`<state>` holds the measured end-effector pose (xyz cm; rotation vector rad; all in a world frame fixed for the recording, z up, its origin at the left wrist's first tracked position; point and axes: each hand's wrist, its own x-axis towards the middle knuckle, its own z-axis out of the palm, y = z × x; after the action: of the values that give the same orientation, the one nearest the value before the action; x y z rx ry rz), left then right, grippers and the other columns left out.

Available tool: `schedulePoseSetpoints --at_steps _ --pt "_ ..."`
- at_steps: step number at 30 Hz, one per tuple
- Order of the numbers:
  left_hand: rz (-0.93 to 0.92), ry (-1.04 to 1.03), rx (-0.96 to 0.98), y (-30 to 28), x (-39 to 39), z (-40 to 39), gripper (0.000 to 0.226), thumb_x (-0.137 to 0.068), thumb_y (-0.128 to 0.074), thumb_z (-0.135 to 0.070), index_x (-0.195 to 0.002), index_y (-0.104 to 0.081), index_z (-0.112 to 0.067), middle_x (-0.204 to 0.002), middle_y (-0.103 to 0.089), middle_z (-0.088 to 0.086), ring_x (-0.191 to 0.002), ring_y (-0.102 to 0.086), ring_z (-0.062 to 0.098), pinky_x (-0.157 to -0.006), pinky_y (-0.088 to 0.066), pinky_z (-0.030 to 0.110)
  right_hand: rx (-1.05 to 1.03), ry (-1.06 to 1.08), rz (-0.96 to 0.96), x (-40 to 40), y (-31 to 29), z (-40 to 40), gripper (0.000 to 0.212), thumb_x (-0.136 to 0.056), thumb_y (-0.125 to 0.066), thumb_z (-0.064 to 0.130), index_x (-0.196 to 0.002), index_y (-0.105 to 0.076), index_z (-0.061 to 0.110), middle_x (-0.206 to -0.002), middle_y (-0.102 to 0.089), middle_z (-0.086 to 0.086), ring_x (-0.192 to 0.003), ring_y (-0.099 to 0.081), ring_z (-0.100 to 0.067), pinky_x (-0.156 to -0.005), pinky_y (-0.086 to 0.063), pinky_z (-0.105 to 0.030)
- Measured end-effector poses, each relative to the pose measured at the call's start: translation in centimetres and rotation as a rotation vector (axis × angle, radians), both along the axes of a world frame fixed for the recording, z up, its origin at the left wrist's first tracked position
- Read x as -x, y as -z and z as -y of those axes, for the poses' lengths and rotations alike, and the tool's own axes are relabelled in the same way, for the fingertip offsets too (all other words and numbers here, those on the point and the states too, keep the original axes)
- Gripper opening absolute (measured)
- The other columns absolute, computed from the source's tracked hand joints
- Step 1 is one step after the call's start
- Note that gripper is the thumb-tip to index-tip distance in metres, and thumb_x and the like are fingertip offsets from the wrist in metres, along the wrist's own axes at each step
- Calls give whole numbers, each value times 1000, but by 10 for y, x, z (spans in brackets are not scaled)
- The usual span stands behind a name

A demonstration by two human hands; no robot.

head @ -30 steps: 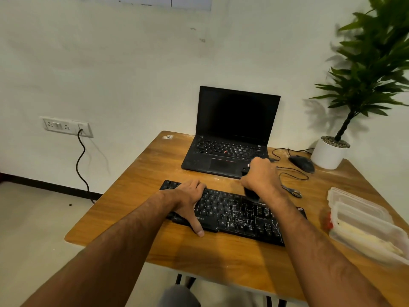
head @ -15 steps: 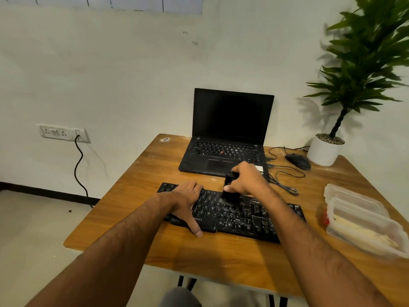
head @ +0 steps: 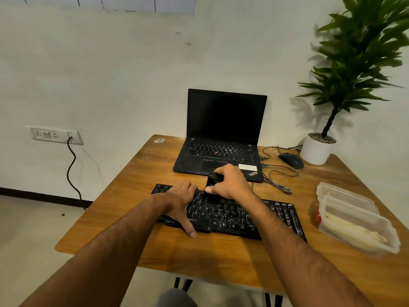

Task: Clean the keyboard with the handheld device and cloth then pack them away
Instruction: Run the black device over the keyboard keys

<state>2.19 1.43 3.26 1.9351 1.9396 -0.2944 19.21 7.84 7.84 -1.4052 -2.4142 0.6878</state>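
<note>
Keyboard [head: 254, 218]: black, flat on the wooden table [head: 137, 185], at 6 o'clock from the open laptop [head: 221, 151], long axis running from 9 o'clock to 3 o'clock with the 3 o'clock end angled slightly toward the near edge. Handheld device [head: 212, 183]: black, upright, nozzle end down on the top key rows near the board's centre-left. For the step in hand, judged to be the device pass over the keys: keep the nozzle low and square to the key tops, work row by row from the 9 o'clock end toward 3 o'clock, overlap passes, avoid pressing hard enough to lift keycaps. Keep the board pinned throughout to prevent sliding toward the laptop. Right hand [head: 230, 185]: curled round the device body, thumb along its near face, gripping firmly. Left hand [head: 181, 198]: flat, palm down on the 9 o'clock end of the board, fingers extended, thumb reaching past the near edge onto the table; grasping nothing, bracing only. Cloth: not identifiable with certainty. Clear lidded containers [head: 354, 220] at 3 o'clock, likely the storage point.
</note>
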Motion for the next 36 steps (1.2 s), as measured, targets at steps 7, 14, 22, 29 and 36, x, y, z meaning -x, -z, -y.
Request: schedulePoseSetpoints --at_steps 7,14,22,29,36 --pt "10 5 -20 1 1 2 148 -55 -93 -67 -163 -8 -15 -159 -24 5 -147 -27 26 -126 -26 46 -6 50 315 -31 -26 -11 46 -76 -87 32 -115 -70 14 -93 -62 0 -89 -59 -20 -76 -48 -31" --pt "-10 1 -2 -2 -3 1 148 -56 -93 -67 -164 -7 -13 -161 -23 6 -149 -26 28 -125 -25 45 -8 -17 27 -5 -4 13 25 -73 -89 34 -86 -71 23 -87 -69 3 -88 -65 -17 -69 -46 -27" --pt "5 13 -30 1 -1 3 145 -57 -93 -66 -163 -9 -14 -160 -24 6 -147 -27 27 -125 -26 46 48 63 188 -27 -14 -2 43 -76 -86 32 -113 -71 17 -109 -71 -4 -102 -64 -22 -81 -51 -32" --pt "17 19 -29 1 -1 3 146 -56 -94 -65 -163 -8 -14 -160 -23 6 -148 -26 27 -126 -26 46 -29 87 102 -41 -11 -6 37 -77 -86 32 -107 -72 15 -93 -64 2 -92 -59 -17 -76 -44 -29" --pt "13 19 -17 1 0 4 148 -58 -92 -67 -164 -3 -15 -163 -19 5 -150 -23 27 -126 -25 47 195 -10 137 -54 -26 -10 27 -79 -86 19 -101 -73 12 -94 -70 -5 -89 -66 -19 -68 -53 -29"
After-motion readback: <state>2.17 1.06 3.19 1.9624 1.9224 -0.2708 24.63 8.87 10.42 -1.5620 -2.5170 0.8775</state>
